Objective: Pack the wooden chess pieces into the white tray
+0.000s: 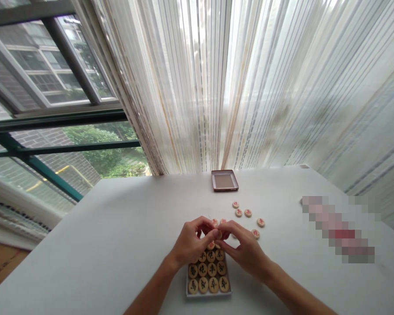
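My left hand [192, 240] and my right hand [244, 247] meet above the far end of a shallow open box [209, 295]. Between their pinched fingertips is a round wooden Chinese chess piece [219, 234], mostly covered by the fingers. Black-lettered Chinese chess pieces [212, 268] lie flat in rows in the box. A red-lettered piece [211, 246] shows just under my fingers, and my hands hide part of the far rows. Beyond my fingertips, two more red-lettered pieces [223, 221] are partly visible.
Several loose red-lettered pieces [248, 213] are scattered on the white table [134, 218] ahead and to the right. Farther back lies a shallow box lid [225, 171]. A blurred-out pinkish object [338, 229] is at the right. Striped curtains [197, 109] hang behind the table, beside a window.
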Motion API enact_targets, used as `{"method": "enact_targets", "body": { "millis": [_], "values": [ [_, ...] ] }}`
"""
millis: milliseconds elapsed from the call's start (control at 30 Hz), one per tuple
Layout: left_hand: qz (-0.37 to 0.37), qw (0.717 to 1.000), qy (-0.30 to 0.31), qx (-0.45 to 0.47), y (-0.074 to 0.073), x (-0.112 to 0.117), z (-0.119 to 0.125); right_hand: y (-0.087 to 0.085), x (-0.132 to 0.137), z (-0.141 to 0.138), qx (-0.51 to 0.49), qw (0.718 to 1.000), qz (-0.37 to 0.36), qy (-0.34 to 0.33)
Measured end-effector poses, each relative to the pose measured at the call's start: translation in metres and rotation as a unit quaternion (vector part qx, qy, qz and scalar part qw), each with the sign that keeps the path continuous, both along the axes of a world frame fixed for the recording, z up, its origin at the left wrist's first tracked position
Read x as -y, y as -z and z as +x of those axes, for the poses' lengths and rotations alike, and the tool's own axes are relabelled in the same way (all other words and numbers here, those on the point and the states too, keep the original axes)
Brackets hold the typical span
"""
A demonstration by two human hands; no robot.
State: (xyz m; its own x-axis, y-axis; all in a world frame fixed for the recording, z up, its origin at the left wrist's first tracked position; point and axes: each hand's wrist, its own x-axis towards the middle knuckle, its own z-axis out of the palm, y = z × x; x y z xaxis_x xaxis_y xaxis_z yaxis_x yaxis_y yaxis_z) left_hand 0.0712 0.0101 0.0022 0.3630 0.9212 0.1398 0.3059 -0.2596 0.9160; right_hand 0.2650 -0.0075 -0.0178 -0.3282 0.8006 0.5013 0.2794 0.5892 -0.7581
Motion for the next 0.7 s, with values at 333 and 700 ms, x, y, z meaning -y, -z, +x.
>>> {"method": "enact_targets", "body": {
  "millis": [333, 700],
  "values": [
    [-0.014, 0.999, 0.049, 0.018, -0.003, -0.002, -0.007, -0.007, 0.000, 0.001, -0.054, 0.994, -0.087, -0.032],
    [0.016, 0.996, 0.064, -0.064, -0.013, -0.010, -0.029, -0.009, -0.006, 0.006, -0.166, 0.960, -0.219, -0.052]
  ]
}}
